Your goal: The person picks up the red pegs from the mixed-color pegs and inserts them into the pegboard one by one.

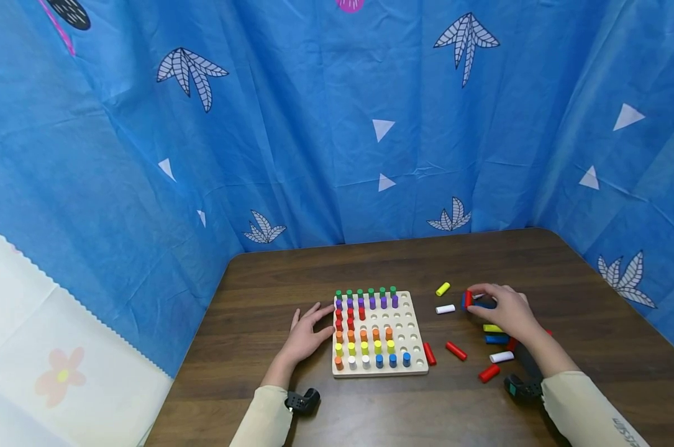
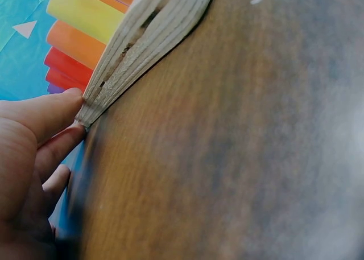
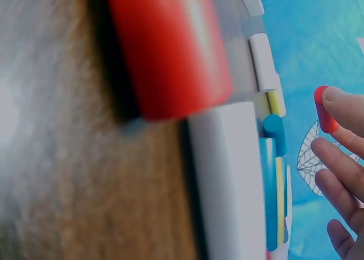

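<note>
At the right of the head view my right hand [image 1: 509,311] pinches a red peg [image 1: 468,299] between thumb and forefinger. The right wrist view shows this red peg [image 3: 325,113] raised at the fingertips, with the other fingers spread loosely. My left hand [image 1: 303,339] touches the left edge of a pale wooden pegboard [image 1: 380,374] with its fingers extended. In the left wrist view the thumb and a fingertip meet the board's side edge [image 2: 122,61]. Rows of green, purple, red, orange, yellow, white and blue pegs stand in the board, with bare holes towards its right side.
Loose pegs lie right of the board: a yellow one [image 1: 443,288], a white one [image 1: 445,309], a red one [image 1: 456,351] and several more under and around the right hand. A brown wooden table [image 1: 281,273] carries everything. Behind it hangs a blue patterned curtain [image 1: 314,124].
</note>
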`<state>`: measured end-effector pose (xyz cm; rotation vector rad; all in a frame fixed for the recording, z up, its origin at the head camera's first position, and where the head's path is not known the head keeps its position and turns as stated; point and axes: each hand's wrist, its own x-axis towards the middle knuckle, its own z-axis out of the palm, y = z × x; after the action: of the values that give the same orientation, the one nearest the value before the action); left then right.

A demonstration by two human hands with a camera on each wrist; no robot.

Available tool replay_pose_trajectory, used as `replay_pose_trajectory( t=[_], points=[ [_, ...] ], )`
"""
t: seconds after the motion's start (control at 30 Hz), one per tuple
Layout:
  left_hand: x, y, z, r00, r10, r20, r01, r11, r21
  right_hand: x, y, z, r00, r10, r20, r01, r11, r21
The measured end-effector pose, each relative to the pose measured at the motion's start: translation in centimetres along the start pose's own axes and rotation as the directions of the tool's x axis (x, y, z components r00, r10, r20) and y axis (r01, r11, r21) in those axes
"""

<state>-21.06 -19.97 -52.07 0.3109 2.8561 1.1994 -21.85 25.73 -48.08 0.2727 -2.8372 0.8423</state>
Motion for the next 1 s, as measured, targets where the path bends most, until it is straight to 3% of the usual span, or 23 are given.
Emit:
replay_pose_trajectory(
  t=[1.0],
  points=[
    [-0.1, 0.1, 0.0, 1.0, 0.01, -0.004, -0.009, 1.0, 0.011, 0.9, -2.1, 0.3, 0.998, 0.017, 0.068, -0.03, 0.98, 0.197]
  ],
)
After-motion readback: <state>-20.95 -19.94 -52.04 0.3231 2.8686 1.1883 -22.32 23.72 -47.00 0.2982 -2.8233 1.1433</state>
